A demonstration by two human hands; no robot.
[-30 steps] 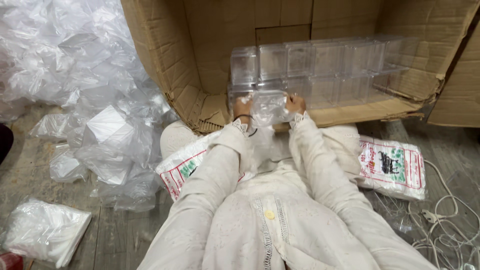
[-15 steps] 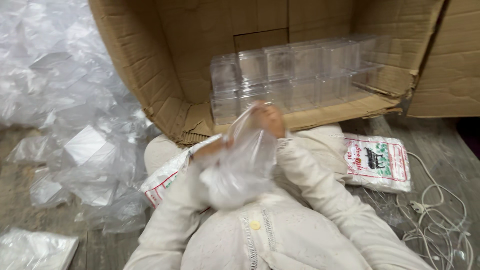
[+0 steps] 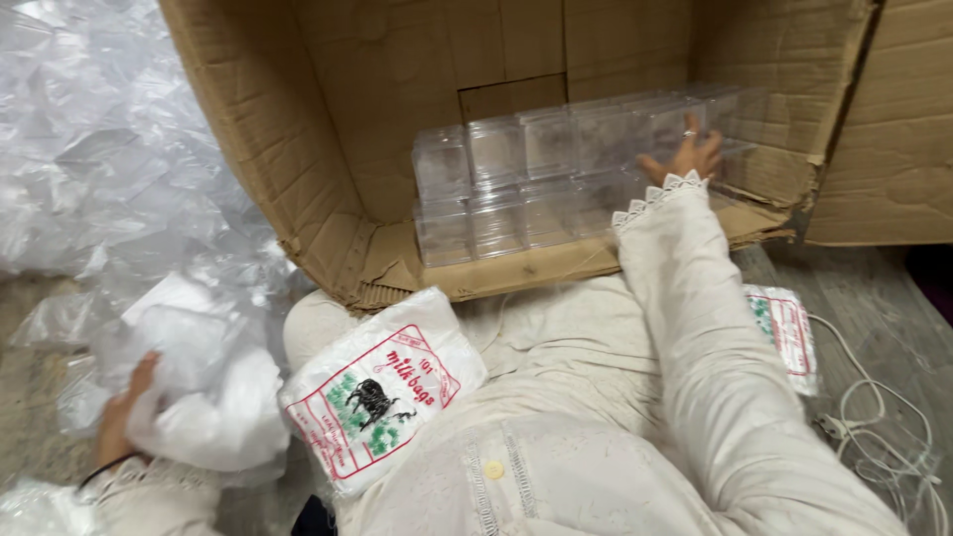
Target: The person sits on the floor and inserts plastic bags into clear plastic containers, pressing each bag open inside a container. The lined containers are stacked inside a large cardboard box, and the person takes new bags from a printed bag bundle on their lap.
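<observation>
In corrugated carton [image 3: 298, 149], right hand [image 3: 685, 154] on glossy clear boxes [image 3: 536, 184]

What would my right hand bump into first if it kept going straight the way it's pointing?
Most likely the clear plastic boxes stacked inside the cardboard box. The right hand already looks to be at or touching the stack's right end, though depth is hard to judge.

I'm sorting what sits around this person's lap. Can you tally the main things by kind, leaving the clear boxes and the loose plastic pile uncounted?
Cardboard box: 1
Printed bag packs: 2
White cable: 1
Hands, left and right: 2
Total: 6
</observation>
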